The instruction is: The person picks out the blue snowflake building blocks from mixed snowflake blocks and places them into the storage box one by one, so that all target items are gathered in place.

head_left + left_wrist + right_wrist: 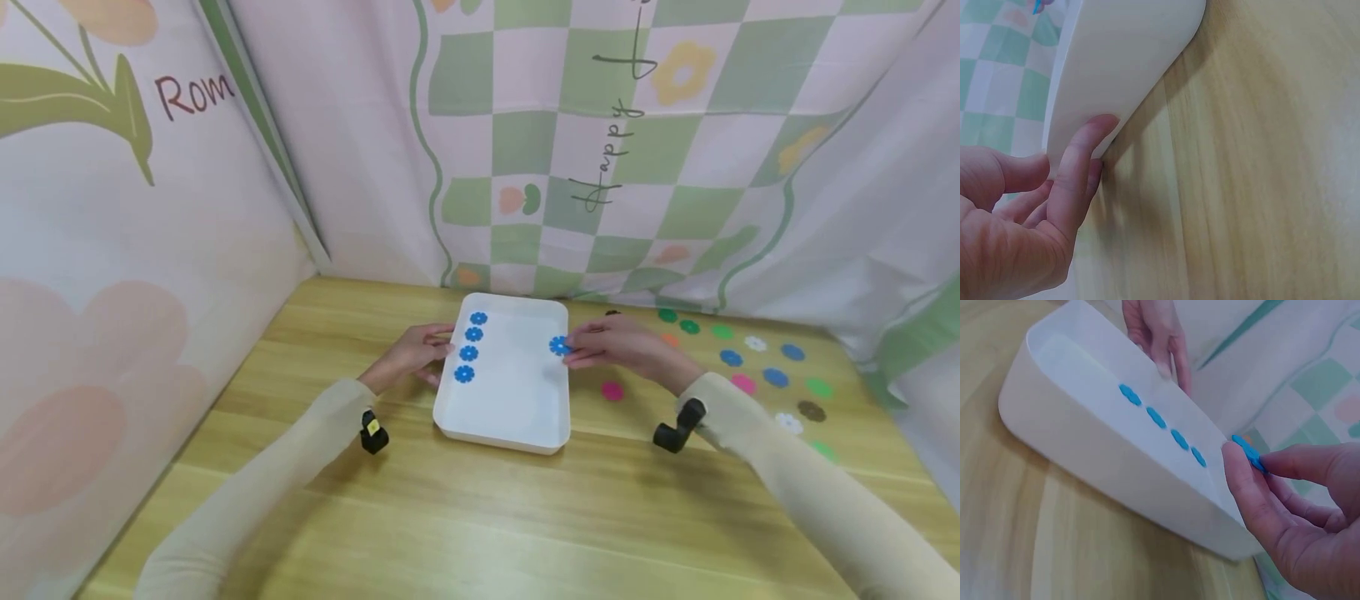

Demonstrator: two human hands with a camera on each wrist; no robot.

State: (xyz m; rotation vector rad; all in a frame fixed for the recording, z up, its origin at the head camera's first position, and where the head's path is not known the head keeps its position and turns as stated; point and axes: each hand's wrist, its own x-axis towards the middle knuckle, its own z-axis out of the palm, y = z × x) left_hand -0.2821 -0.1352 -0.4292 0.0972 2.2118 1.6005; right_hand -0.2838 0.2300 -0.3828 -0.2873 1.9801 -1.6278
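Observation:
A shallow white tray (517, 408) lies on the wooden table. Along its left side runs a column of several blue flower-shaped discs (468, 353). My left hand (411, 354) holds the tray's left side, thumb at the rim and fingers against the outer wall, as the left wrist view shows. Over the tray's right edge, my right hand (622, 346) pinches another blue flower-shaped disc (1250, 454) between thumb and fingers. In the right wrist view this disc is raised above the rim, tilted on edge.
To the right, more flower discs lie scattered: a pink one (612, 391) near the tray, a brown one (812, 410), a white one (755, 342), and several blue and green ones. A checkered curtain (525, 142) hangs behind the table; a printed cloth wall (150, 250) stands at left.

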